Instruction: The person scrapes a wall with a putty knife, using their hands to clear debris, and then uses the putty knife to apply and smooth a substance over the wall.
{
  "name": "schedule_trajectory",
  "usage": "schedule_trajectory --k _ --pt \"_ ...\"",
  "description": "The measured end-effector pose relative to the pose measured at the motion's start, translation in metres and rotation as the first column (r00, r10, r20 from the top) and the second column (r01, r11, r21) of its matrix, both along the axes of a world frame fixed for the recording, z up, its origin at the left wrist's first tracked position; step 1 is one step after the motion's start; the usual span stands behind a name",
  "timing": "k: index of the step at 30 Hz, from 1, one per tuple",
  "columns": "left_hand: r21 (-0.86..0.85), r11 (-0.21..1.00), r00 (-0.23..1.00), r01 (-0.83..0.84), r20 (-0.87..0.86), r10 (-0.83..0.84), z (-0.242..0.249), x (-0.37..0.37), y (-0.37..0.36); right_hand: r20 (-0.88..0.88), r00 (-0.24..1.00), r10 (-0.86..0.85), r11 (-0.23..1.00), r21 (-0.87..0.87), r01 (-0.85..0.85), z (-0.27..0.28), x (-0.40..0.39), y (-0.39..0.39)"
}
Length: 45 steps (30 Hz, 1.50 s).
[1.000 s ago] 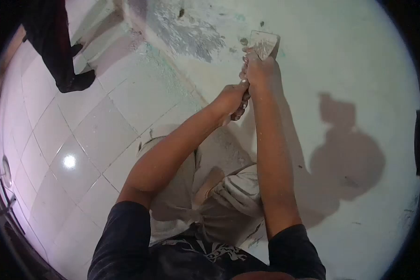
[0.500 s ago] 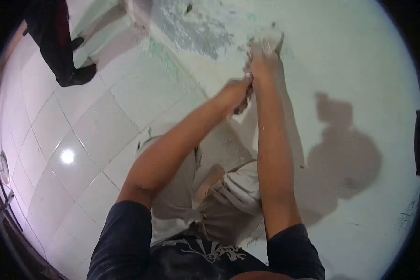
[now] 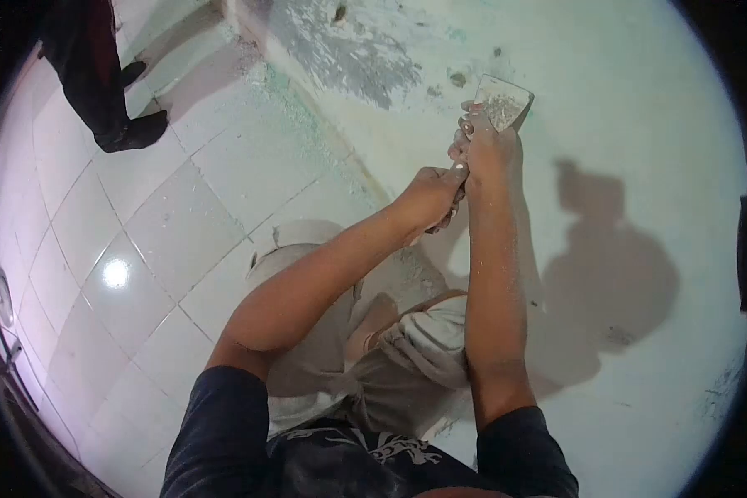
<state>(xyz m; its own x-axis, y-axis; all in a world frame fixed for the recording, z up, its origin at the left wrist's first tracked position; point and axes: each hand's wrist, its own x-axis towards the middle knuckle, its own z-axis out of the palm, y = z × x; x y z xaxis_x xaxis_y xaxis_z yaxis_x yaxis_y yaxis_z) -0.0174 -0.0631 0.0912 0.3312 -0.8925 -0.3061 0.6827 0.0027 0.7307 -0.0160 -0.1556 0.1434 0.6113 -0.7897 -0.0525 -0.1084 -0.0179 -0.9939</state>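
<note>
Right hand: the right hand (image 3: pixel 491 149) is closed around the scraper (image 3: pixel 500 103) just below the blade, knuckles up, arm nearly straight toward the wall (image 3: pixel 639 100).
Left hand: the left hand (image 3: pixel 432 195) is wrapped shut on the lower end of the handle, just behind the right hand and touching it.
Scraper position: the blade sits flat against the wall, above both hands, beside a grey patch (image 3: pixel 349 58) where the coating is gone.
Scraper look: wide, pale metal blade, caked with whitish flakes and dust; the handle is hidden inside the two fists.
Wall look: pale green-white paint, with small chipped spots near the blade and a rough bare area to the left.
How to do it well: I judge a low blade angle best, with the front hand pressing down and the rear hand pushing, in short strokes starting from the chipped edge, so the corner does not gouge.
Surroundings: flakes lie along the foot of the wall on the tiled floor (image 3: pixel 141 249); another person's dark leg (image 3: pixel 100 75) stands well apart at upper left.
</note>
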Motion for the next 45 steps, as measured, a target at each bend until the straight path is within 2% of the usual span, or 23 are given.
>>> schedule_trajectory --k 3,5,7,9,11,14,17,19,21,22,23,25,27,29,30,31,34,36,39,40,43,44,45 --pt "0.026 1.000 0.999 -0.013 0.047 0.012 0.001 0.013 -0.004 -0.027 1.000 -0.005 0.998 -0.060 0.004 -0.001 0.012 -0.007" --pt "-0.037 0.999 1.000 0.012 -0.020 -0.013 -0.003 0.007 -0.004 -0.021 1.000 -0.018 1.000 -0.024 0.017 -0.003 0.004 -0.005" --pt "0.054 0.999 0.999 -0.003 0.038 0.001 0.014 0.002 0.005 0.017 1.000 0.000 1.000 -0.015 0.000 0.008 0.008 -0.004" --pt "0.008 1.000 0.998 0.010 -0.059 -0.010 0.008 0.009 -0.003 -0.031 1.000 -0.003 0.999 -0.054 0.001 0.011 0.010 -0.006" --pt "0.009 1.000 1.000 -0.016 0.026 0.016 0.003 0.011 -0.007 -0.023 1.000 0.003 1.000 -0.024 -0.004 0.000 0.006 -0.014" --pt "0.046 0.999 1.000 -0.015 0.000 0.015 0.010 -0.001 -0.001 0.032 0.999 -0.005 0.998 0.063 0.003 0.007 0.002 0.000" --pt "0.056 0.998 0.998 -0.040 0.056 0.037 0.008 0.007 -0.007 -0.038 0.999 0.019 1.000 -0.016 -0.020 0.014 0.014 -0.008" --pt "-0.085 0.993 0.991 -0.086 -0.106 0.077 0.004 0.024 -0.011 -0.094 0.995 0.019 0.996 -0.088 -0.028 0.005 0.017 -0.012" --pt "-0.007 0.994 0.993 -0.113 -0.024 0.112 0.005 0.015 -0.001 0.017 0.999 0.032 0.999 -0.009 -0.032 0.002 0.022 -0.002" --pt "0.055 0.997 0.998 -0.045 -0.044 0.047 0.002 0.004 0.001 0.026 0.999 0.036 0.994 0.101 -0.038 -0.006 0.010 -0.002" --pt "0.106 0.994 0.998 0.014 -0.062 -0.007 0.001 0.000 0.000 0.036 0.998 0.048 0.994 0.099 -0.051 -0.006 0.009 -0.008" --pt "0.030 0.999 0.991 0.014 -0.130 -0.010 0.003 0.000 -0.003 -0.038 0.998 0.042 0.999 -0.002 -0.042 0.001 0.008 -0.009" --pt "0.061 0.998 0.999 -0.023 -0.020 0.025 -0.003 0.011 -0.011 -0.055 0.993 0.101 0.994 -0.029 -0.103 0.000 0.008 -0.012" --pt "0.069 0.997 0.999 -0.031 -0.022 0.033 0.000 0.013 -0.001 -0.022 0.997 0.077 0.997 0.018 -0.077 -0.002 0.016 -0.005" --pt "0.076 0.997 1.000 -0.003 -0.024 0.005 0.003 0.013 0.000 -0.041 0.999 -0.029 1.000 -0.004 0.029 0.000 0.016 0.000" --pt "0.084 0.996 0.999 0.028 -0.021 -0.027 0.001 0.008 0.002 0.023 0.999 0.030 0.996 0.079 -0.032 -0.004 0.005 -0.003" --pt "0.060 0.998 1.000 0.004 0.010 -0.004 0.006 0.013 -0.003 -0.059 0.997 0.059 0.998 0.028 -0.058 -0.005 0.005 -0.015" --pt "-0.002 1.000 0.999 -0.015 -0.050 0.015 0.000 0.023 -0.008 0.032 0.996 0.081 0.995 0.057 -0.082 -0.004 0.021 -0.015" --pt "0.089 0.995 0.997 0.051 0.051 -0.055 0.004 0.007 0.008 0.030 0.999 -0.025 0.994 0.107 0.021 -0.005 0.005 0.002" --pt "0.074 0.997 1.000 0.026 0.001 -0.026 0.000 -0.002 0.004 0.035 0.999 0.032 0.989 0.145 -0.037 -0.006 -0.005 -0.001" --pt "0.113 0.993 0.998 -0.035 0.059 0.028 -0.009 0.015 -0.010 -0.059 0.998 0.016 1.000 -0.014 -0.016 -0.007 0.021 -0.011" --pt "0.028 0.999 0.994 0.020 -0.107 -0.017 -0.013 0.028 -0.008 0.021 0.999 0.040 0.999 0.020 -0.040 -0.007 0.023 -0.006" --pt "0.033 0.999 0.994 0.022 -0.104 -0.018 -0.011 0.026 -0.006 0.023 0.999 0.038 0.999 0.024 -0.039 -0.008 0.021 -0.006"
